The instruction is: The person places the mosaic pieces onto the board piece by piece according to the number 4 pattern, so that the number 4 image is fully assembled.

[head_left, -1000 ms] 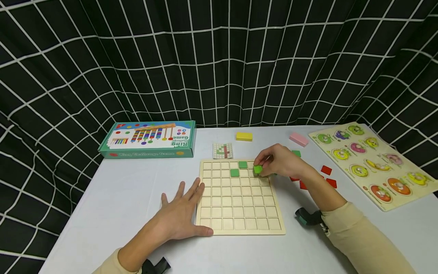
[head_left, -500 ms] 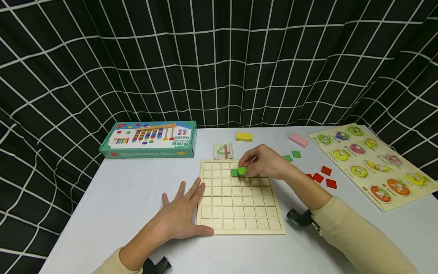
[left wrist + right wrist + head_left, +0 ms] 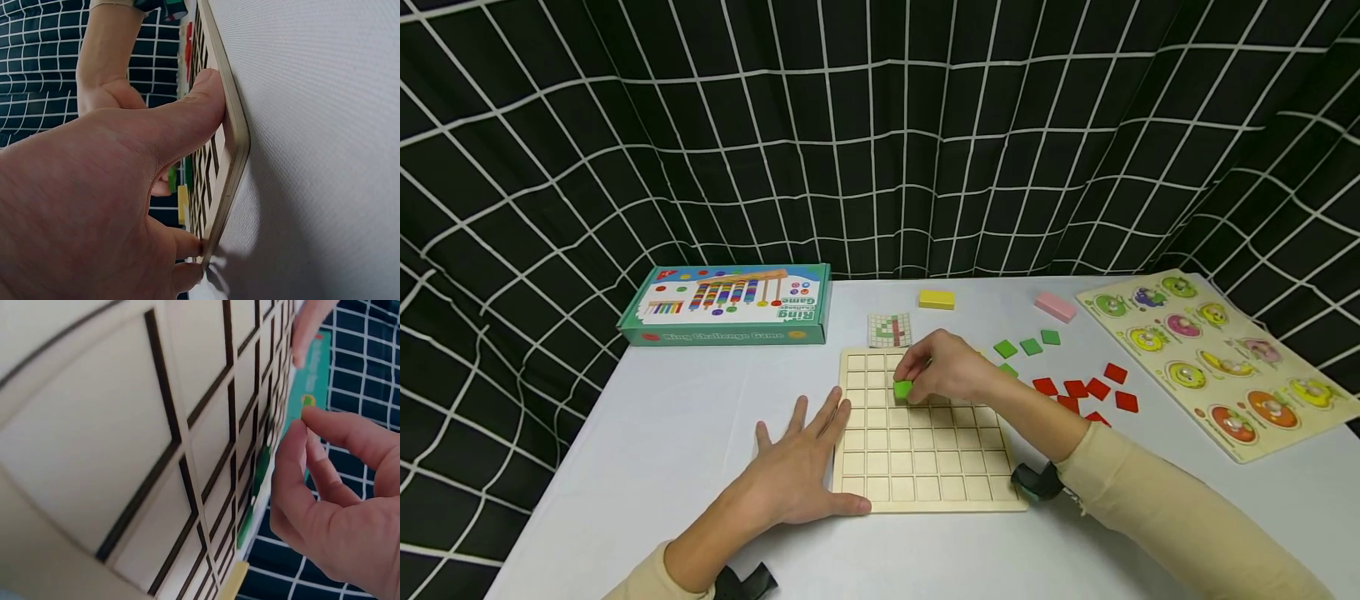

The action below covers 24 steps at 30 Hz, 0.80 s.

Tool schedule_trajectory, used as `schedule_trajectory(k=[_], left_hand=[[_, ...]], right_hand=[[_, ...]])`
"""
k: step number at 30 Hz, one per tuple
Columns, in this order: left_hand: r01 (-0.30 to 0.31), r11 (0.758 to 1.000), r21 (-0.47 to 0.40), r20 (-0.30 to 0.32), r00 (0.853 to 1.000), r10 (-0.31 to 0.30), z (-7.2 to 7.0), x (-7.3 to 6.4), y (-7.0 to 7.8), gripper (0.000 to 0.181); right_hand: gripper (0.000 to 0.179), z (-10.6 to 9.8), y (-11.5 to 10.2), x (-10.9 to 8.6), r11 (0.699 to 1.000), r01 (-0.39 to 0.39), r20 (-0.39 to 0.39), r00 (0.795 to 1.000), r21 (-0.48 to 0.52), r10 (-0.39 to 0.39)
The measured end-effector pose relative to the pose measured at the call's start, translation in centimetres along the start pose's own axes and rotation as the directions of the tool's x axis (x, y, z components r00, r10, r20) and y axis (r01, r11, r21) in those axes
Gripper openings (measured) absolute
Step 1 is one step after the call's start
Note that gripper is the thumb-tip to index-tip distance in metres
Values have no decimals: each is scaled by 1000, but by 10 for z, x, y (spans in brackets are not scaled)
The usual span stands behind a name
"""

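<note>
A small green square tile is pinched between the thumb and fingers of my right hand, over the upper part of a pale wooden grid board. In the right wrist view that tile pokes out from the fingertips, apart from the board. Green tiles sit in the board's far cells there; in the head view my right hand covers them. My left hand lies spread at the board's left edge. The left wrist view has its thumb resting on the board's border near a corner.
Loose green tiles and several red tiles lie right of the board. Behind it are a printed pattern card, a yellow block and a pink block. A game box stands back left, a fruit puzzle board right.
My right hand has carried the green tile leftward across the board's upper rows and slightly toward me. Loose tiles formerly behind the arm have come into sight. My left hand has stayed put.
</note>
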<state>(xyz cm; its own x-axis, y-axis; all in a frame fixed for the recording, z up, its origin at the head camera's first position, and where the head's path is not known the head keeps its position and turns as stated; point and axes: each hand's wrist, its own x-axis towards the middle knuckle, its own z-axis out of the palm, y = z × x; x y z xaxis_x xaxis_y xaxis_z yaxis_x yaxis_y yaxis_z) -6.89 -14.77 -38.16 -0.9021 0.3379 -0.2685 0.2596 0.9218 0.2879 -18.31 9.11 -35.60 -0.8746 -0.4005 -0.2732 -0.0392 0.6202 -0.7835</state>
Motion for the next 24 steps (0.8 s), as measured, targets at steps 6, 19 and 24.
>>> schedule_trajectory(k=[6,19,24], left_hand=[[-2,1000,4,5,1000,2,0,1,-2,126],[-1,1000,19,7,1000,1,0,2,-2,127],[-3,1000,22,5,1000,3,-1,1,-2,127]], right_hand=[[27,8,-3,3,998,-13,-6,1000,-61,13],[26,16,-8,7,980,17,-21,1000,-196,-21],[26,19,-10,7,973,11,-27,999,-230,-17]])
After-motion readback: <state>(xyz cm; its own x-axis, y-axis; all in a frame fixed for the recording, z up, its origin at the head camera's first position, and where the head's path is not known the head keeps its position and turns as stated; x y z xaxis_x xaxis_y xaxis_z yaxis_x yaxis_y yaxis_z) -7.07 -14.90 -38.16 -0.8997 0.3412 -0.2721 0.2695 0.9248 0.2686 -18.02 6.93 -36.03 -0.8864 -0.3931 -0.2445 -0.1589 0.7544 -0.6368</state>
